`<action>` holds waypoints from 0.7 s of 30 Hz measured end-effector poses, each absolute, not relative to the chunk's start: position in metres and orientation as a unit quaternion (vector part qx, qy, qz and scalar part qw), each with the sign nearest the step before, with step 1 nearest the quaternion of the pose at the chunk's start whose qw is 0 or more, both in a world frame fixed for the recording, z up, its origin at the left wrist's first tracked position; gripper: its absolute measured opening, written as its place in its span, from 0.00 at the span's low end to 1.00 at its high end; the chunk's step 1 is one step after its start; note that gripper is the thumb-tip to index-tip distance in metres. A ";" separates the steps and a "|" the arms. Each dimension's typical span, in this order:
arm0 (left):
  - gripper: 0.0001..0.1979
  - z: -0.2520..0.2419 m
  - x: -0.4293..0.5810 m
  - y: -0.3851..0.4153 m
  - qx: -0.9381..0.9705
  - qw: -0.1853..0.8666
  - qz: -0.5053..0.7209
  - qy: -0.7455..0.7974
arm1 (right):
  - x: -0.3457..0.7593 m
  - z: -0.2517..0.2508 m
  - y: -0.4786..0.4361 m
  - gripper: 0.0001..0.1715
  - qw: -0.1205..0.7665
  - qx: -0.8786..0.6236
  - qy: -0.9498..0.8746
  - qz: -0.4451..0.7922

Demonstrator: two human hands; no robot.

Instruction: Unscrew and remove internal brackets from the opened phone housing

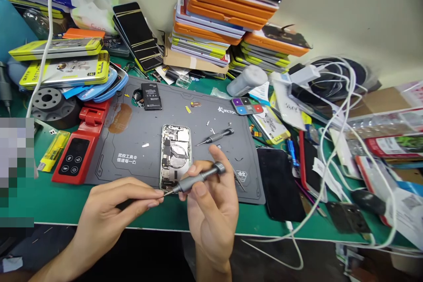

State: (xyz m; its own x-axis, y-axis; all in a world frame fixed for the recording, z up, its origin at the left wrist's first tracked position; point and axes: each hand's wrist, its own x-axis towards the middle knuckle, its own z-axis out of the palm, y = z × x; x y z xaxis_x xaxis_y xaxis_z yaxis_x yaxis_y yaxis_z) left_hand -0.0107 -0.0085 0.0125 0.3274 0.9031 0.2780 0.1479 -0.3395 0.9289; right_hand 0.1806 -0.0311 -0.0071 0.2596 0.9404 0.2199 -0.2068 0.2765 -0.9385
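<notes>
now the right hand [213, 213] grips the driver [196, 180] by the near end of the phone [176, 154], left hand [107, 209] seemingly pinching its tip [168, 193]; likely light, stiff: best held mid-length.

Open phone [178, 152]: lower right corner hidden behind right hand [213, 202].

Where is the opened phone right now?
In the head view, the opened phone lies on the gray mat near the middle of its front edge, just beyond the held screwdriver in the right hand and left of the loose screwdriver.
</notes>
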 end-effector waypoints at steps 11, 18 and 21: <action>0.10 0.012 -0.013 -0.010 0.705 0.438 0.428 0.359 | 0.183 -0.009 -0.034 0.27 0.645 -0.453 -0.450 0.420; 0.12 0.007 -0.012 -0.012 0.812 0.178 0.374 0.410 | 0.191 0.000 -0.029 0.26 0.673 -0.495 -0.455 0.307; 0.14 0.002 -0.011 -0.011 0.861 0.044 0.314 0.397 | 0.192 -0.002 -0.028 0.30 0.671 -0.526 -0.515 0.095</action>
